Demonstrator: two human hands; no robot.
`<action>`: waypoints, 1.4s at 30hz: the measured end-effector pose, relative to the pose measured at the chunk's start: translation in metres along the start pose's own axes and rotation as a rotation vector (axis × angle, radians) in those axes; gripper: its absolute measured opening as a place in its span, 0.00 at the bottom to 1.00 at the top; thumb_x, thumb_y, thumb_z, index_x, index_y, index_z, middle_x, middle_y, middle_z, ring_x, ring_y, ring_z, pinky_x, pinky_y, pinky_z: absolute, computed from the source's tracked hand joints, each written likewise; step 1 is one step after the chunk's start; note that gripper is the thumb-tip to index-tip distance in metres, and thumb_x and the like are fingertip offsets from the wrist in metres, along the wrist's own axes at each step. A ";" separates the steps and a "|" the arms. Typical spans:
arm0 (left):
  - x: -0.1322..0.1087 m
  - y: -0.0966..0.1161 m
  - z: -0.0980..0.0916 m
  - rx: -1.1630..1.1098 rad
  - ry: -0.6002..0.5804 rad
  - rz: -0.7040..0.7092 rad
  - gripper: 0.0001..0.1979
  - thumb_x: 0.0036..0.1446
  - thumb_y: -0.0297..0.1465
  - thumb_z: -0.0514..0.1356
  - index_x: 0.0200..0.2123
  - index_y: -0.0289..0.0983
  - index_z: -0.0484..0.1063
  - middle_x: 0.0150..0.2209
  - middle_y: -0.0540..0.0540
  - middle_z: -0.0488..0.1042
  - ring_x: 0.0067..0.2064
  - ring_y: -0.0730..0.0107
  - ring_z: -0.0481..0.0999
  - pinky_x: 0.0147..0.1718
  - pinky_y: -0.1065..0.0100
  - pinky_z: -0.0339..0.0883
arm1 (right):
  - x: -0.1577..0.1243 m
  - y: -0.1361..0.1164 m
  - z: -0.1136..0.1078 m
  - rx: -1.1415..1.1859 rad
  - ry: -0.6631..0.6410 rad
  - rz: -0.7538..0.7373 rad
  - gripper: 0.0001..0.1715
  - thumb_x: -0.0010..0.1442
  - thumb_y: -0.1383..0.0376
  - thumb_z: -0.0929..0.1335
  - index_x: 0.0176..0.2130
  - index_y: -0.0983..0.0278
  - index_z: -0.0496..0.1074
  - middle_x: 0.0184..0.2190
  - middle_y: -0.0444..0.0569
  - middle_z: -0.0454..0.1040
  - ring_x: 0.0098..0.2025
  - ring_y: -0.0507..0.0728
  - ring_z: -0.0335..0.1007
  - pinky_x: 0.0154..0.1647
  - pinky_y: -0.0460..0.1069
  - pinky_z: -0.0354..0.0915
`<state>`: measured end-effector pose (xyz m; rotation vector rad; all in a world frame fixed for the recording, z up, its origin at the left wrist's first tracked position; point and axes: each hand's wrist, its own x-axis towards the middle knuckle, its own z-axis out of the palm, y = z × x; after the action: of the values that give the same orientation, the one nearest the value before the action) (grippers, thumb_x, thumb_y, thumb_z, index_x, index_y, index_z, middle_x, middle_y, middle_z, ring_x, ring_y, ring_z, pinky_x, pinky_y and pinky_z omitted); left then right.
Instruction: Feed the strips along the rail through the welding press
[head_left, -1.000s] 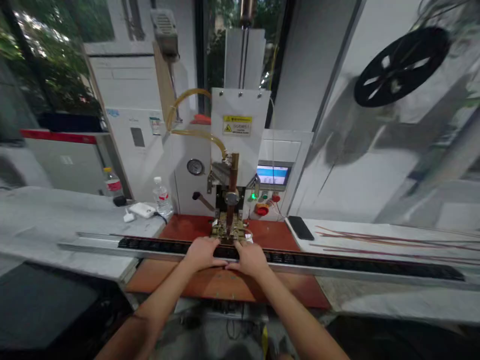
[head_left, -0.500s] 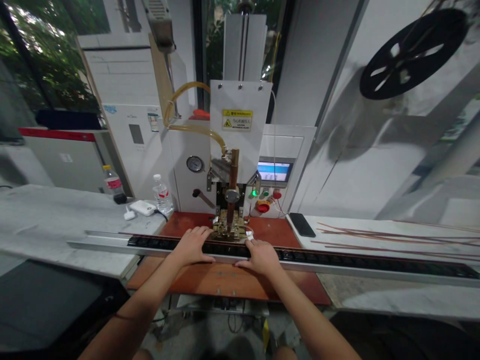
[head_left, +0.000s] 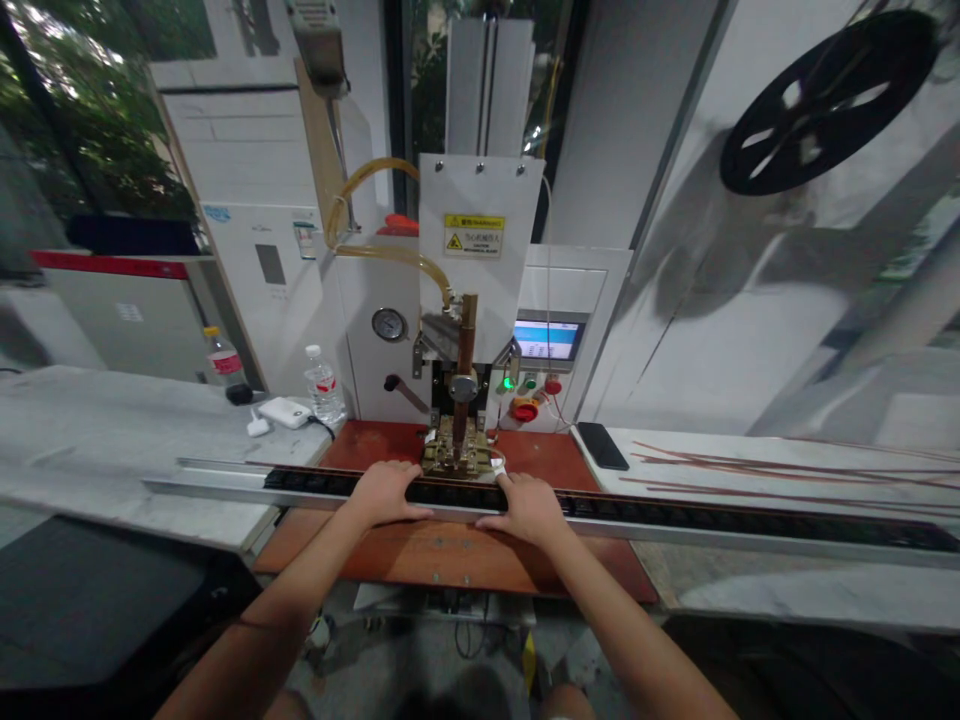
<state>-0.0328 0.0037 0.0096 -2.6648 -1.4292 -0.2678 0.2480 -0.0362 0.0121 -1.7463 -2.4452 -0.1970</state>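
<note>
A long silver metal channel [head_left: 202, 487] lies crosswise in front of a bench machine [head_left: 469, 205]. Black segments [head_left: 690, 520] fill much of its length, with a thin copper-coloured strip along the back edge. My left hand [head_left: 384, 493] grips the channel just left of the machine's head, fingers over the top and thumb at the front. Mirroring it on the right, my right hand [head_left: 529, 508] holds the channel the same way. Between my hands, a copper-coloured rod [head_left: 465, 335] points down to a brass-coloured fixture [head_left: 457, 450] directly behind the channel. My fingertips are partly hidden.
Under the channel is a reddish-brown board [head_left: 450, 555]. A phone [head_left: 601, 446] and several copper-coloured strips [head_left: 720, 462] lie on the right. Two bottles, one clear [head_left: 324, 388] and one dark-filled [head_left: 227, 368], stand at left beside a white power bank [head_left: 285, 411].
The channel has slid slightly to the right. My right hand has shifted a little right with it, while my left hand stays nearly in place.
</note>
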 end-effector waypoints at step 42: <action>-0.009 -0.005 -0.004 -0.043 0.025 -0.005 0.37 0.41 0.61 0.55 0.47 0.41 0.67 0.45 0.42 0.71 0.46 0.56 0.70 0.44 0.60 0.61 | -0.010 0.000 0.004 -0.031 0.069 -0.042 0.44 0.47 0.31 0.57 0.42 0.64 0.67 0.38 0.56 0.72 0.42 0.62 0.68 0.44 0.53 0.59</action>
<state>-0.0422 -0.0010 0.0114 -2.6822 -1.4395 -0.3344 0.2514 -0.0445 0.0066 -1.6720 -2.4436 -0.2955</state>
